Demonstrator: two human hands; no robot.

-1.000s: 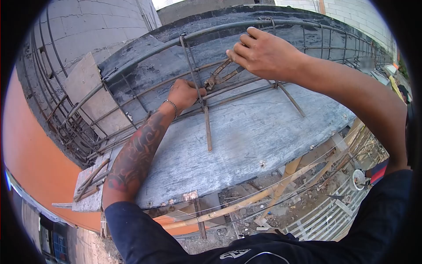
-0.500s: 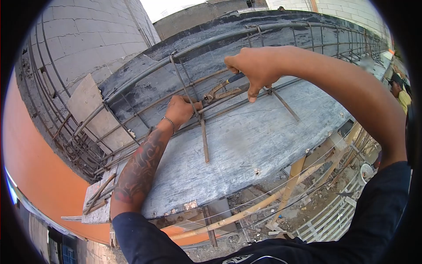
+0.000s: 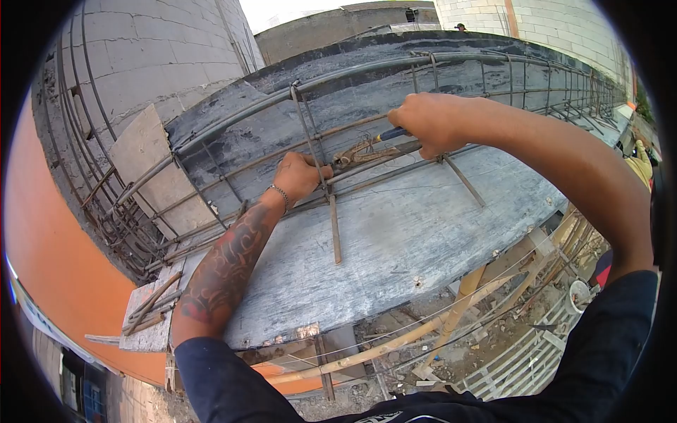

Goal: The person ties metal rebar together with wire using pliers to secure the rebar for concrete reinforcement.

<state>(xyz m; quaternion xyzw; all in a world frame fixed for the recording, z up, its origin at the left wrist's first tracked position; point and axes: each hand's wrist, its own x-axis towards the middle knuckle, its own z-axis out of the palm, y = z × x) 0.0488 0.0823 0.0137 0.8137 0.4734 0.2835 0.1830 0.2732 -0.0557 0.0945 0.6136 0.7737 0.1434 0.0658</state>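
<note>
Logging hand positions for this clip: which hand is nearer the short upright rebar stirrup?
Left. The left hand grips the bars right at the stirrup; the right hand holds the pliers farther along.

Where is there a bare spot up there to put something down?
The gray board is bare between the short upright bar and the slanted bar, down to its near edge. It is crowded along the rebar cage, where the left hand grips a bar and the right hand holds the pliers.
</note>
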